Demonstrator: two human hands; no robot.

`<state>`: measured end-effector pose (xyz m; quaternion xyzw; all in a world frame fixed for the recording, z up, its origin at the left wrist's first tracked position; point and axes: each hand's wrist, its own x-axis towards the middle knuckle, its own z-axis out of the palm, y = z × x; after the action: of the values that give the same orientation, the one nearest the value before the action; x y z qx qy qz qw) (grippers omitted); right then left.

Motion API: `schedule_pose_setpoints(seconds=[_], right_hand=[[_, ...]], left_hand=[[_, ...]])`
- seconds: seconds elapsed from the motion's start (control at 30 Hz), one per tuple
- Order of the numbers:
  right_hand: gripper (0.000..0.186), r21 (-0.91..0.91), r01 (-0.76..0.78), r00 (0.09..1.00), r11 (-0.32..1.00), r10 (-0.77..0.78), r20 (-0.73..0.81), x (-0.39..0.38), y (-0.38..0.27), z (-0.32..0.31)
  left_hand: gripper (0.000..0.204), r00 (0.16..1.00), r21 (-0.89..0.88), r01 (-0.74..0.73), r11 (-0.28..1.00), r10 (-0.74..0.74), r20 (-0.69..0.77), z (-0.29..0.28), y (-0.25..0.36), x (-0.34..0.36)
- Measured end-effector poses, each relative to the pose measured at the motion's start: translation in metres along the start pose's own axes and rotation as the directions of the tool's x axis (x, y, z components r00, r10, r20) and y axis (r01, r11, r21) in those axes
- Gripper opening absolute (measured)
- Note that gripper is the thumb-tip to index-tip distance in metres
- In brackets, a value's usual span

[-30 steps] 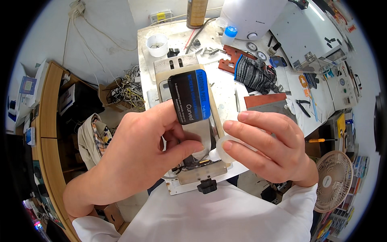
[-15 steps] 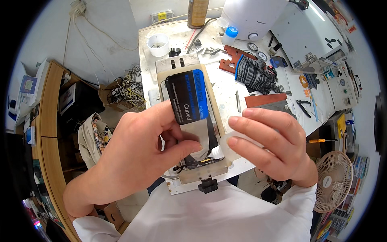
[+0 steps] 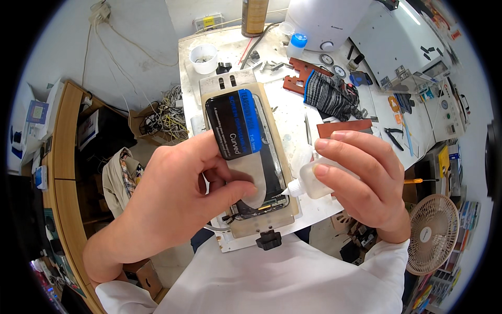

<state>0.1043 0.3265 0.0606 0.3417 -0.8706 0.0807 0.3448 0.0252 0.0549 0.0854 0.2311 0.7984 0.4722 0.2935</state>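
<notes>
An opened smartphone (image 3: 271,175) lies in a metal holding jig (image 3: 256,228) in front of me, with circuitry showing at its near end. My left hand (image 3: 172,183) is closed on a thin metal pry card (image 3: 230,123) with a black and blue label. The card lies over the phone, its bare rounded end near the circuitry, under my thumb. My right hand (image 3: 366,183) grips a small translucent dropper bottle (image 3: 312,182), tilted so its white nozzle points left at the phone's right edge. I cannot tell whether the tip touches or whether liquid comes out.
A black knob (image 3: 269,239) sticks out at the jig's near end. Beyond are a white cup (image 3: 203,59), a blue-capped bottle (image 3: 297,46) and a grey knit glove (image 3: 332,94). Black pliers (image 3: 393,139) lie to the right; a fan (image 3: 432,227) stands past my right arm.
The dropper bottle has turned from mostly hidden behind my right fingers to clearly visible, its nozzle at the phone's edge. My right hand has shifted slightly right; the card has moved slightly left.
</notes>
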Motion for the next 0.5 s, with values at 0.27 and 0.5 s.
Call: schedule_pose_setpoints(seconds=[0.27, 0.5], right_hand=[[0.034, -0.009, 0.012, 0.999, 1.0, -0.012, -0.031, -0.0008, 0.0026, 0.0], [0.037, -0.026, -0.02, 1.0, 0.999, 0.02, -0.012, -0.0011, 0.0013, -0.0069]], left_hand=[[0.036, 0.998, -0.026, 0.059, 0.998, -0.059, 0.008, -0.0006, 0.0001, 0.0002], [0.037, 0.996, -0.035, 0.092, 0.995, -0.092, 0.007, 0.0003, -0.0023, 0.0021]])
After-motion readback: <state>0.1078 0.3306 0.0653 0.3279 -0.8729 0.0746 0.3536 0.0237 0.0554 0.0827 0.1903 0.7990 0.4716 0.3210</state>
